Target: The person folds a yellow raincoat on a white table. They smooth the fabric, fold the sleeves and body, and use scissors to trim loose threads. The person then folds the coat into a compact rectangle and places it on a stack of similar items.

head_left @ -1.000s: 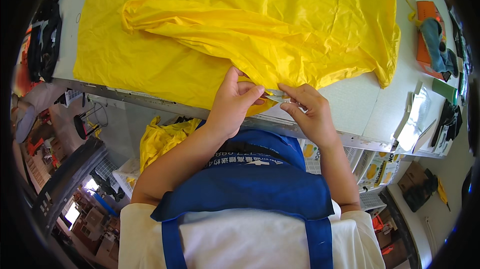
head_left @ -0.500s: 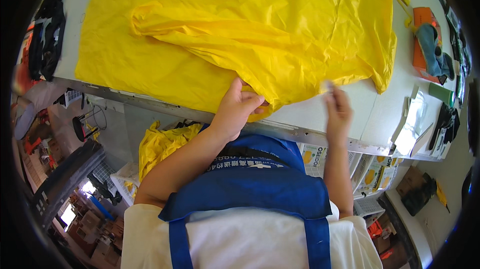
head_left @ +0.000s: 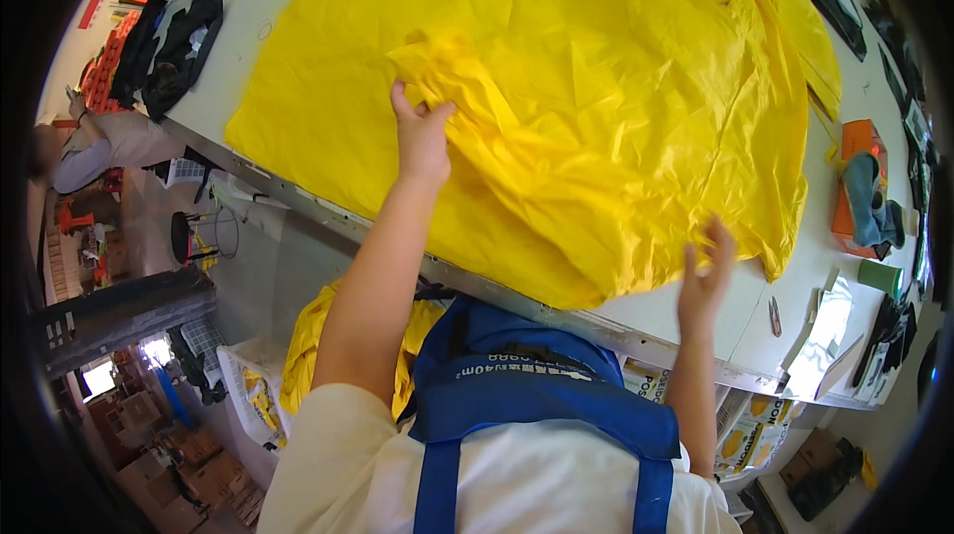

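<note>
A large yellow garment [head_left: 596,47] of thin, shiny fabric lies spread and creased over the table. My left hand [head_left: 423,142] is closed on a bunched, sleeve-like fold of it, thumb and fingers at the cloth; the fold's far end is blurred. Off the garment's near right edge, my right hand [head_left: 706,286] is raised with its fingers apart and nothing visible in them, slightly smeared by motion. On the white tabletop to its right lies a small metal tool that looks like thread snips [head_left: 775,316].
An orange box [head_left: 861,142] with a grey-blue cloth [head_left: 863,201] on it stands at the right, near a green block [head_left: 879,278] and papers [head_left: 823,335]. Dark garments [head_left: 184,47] lie far left. More yellow fabric [head_left: 316,345] hangs below the table edge. Another person [head_left: 99,152] is at far left.
My left hand has moved from the garment's near edge up to the bunched fold. My right hand's fingers have spread. The small metal tool now shows on the table. The view has shifted.
</note>
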`<state>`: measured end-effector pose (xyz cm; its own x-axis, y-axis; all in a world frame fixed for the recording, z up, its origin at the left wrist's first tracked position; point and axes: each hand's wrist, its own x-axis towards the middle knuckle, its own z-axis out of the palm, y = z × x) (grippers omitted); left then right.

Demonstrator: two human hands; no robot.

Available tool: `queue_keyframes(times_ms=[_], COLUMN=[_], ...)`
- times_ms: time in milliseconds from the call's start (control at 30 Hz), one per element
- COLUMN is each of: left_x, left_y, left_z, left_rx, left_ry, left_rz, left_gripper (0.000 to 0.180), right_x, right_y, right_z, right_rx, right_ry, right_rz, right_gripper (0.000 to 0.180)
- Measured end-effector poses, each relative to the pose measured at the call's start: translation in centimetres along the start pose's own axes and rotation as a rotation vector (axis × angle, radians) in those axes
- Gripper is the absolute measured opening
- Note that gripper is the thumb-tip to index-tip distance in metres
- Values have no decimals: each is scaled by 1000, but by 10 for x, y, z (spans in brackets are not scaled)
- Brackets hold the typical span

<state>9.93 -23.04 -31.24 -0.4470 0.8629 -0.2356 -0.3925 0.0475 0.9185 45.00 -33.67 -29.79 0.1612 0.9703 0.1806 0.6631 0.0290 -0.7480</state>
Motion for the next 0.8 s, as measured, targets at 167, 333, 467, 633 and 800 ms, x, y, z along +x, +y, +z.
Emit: queue_keyframes(times_ms=[167, 333, 467, 633, 800], left_x=[-71, -87, -135, -137, -146], left_y=[8, 17, 67, 60, 63], left_z=[0, -16, 14, 7, -2], left_rx=[448, 748, -31, 41, -270], left_ry=[-436, -511, -475, -310, -389], left_rz=[306, 546, -79, -322, -415], left_gripper=[77, 71, 61, 36, 28], right_x=[45, 60, 32, 6, 7], right_y=[-134, -148, -141, -134, -133], right_z=[57, 55, 56, 61, 49], right_rx=[1122, 1141, 924, 914, 1358], right_ry=[-481, -498, -363, -238, -317], right_rz=[379, 554, 188, 145, 507], right_gripper=[32, 23, 17, 14, 14])
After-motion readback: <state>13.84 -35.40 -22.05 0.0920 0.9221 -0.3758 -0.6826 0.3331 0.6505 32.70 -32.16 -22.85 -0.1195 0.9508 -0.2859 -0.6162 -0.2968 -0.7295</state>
